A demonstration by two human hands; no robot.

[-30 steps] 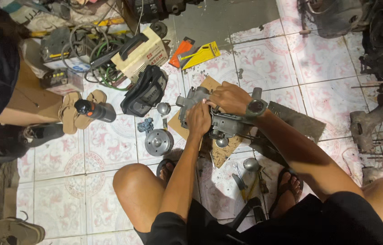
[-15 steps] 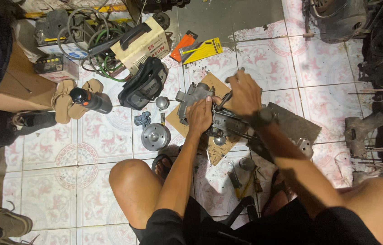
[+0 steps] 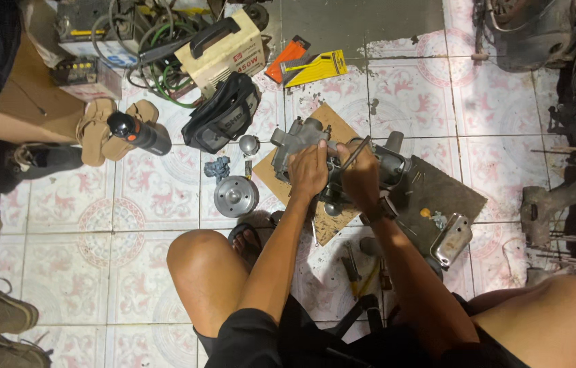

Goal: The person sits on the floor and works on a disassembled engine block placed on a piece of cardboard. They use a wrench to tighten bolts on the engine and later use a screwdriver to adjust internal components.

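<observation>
Metal, grey and lumpy — an engine part (image 3: 332, 160) sits on a scrap of cardboard (image 3: 325, 123) in the middle of the tiled floor (image 3: 158, 197), and both of the person's hands are on it. The left hand (image 3: 308, 170) lies over the part's left half, fingers curled down and pressed against the casting, so the part shows mostly beyond and to the left of the knuckles. The right hand (image 3: 359, 178) is closed in a fist around a thin rod-like tool (image 3: 355, 154) that slants up and to the right; the tool's lower end meets the part just between the two hands. A dark watch (image 3: 380, 210) bands the right wrist.

To the right of the part a dark mat (image 3: 445, 187) carries a shiny metal cover (image 3: 451, 240). Left of the cardboard lie a round ribbed pulley (image 3: 235, 196) and a small metal dome (image 3: 249, 144). Farther off — a black bag (image 3: 223, 116), a cream-coloured box machine with a black handle (image 3: 223, 48), an orange tool (image 3: 286, 58) and a yellow one (image 3: 315, 68). A black bottle (image 3: 139, 133) rests on tan sandals (image 3: 97, 129) at the far left, near another person's arm (image 3: 12, 109).
</observation>
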